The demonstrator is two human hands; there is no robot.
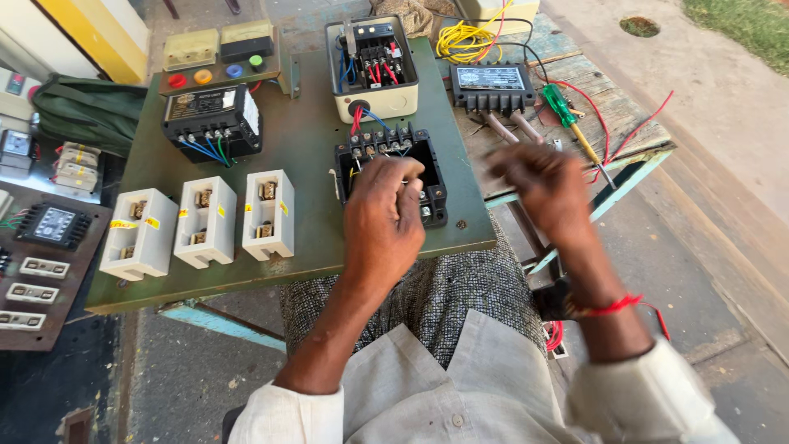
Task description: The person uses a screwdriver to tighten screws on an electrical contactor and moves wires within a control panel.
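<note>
The left hand [383,215] is curled into a loose fist, its knuckles bent over the open black terminal block [393,168]; the fingertips are tucked under, so whether it grips anything cannot be told. That block sits near the front right corner of the green board [304,140], just behind the front edge, and red and blue wires run from it up to the cream switch box [374,70] at the board's back edge. The right hand [542,191] is blurred, fingers half bent and apart, holding nothing that can be seen; it hangs off the board's right edge, over the front edge of the wooden table [608,115]. A red thread [612,307] circles that wrist. Behind this hand lie a green-handled screwdriver [571,123] and a flat black unit [491,86] on the table, with a yellow wire coil [464,39] at its back. Along the board's front left stand 3 white fuse holders [201,222], with a black contactor [212,122] behind them and 4 coloured push buttons [215,74] at the back left corner
</note>
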